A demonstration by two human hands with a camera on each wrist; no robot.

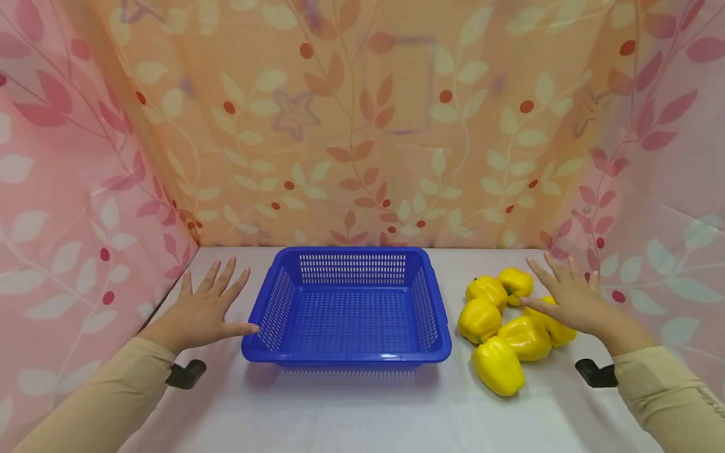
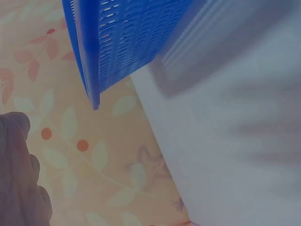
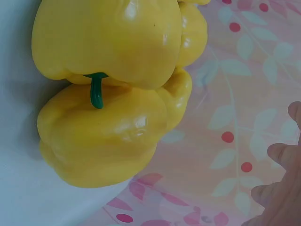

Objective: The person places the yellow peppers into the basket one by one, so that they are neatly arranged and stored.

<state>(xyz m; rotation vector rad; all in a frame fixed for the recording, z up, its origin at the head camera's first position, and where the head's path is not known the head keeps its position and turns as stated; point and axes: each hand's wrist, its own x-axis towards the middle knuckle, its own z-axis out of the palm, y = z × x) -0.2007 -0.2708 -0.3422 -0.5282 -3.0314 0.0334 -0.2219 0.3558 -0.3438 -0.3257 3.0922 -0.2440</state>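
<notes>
A blue plastic basket stands upright at the middle of the white-covered table, its slotted walls and perforated floor facing up. Just to its right, six yellow bell peppers lie in a loose cluster, several touching; one pepper sits at the near edge of the group, and two others are at the far side. A dark green stem shows in the right wrist view. The left hand is at the basket's left, palm down, fingers spread and released; its thumb overlaps the left rim from above, though whether they touch cannot be told. The right hand, likewise spread and released, is over the right side of the peppers, partly covering the rightmost one from the head view. Both arms wear beige sleeves, with a black piece visible at each wrist. Leaf-patterned cloth rises behind the table, orange at the far side and pink at left and right.
</notes>
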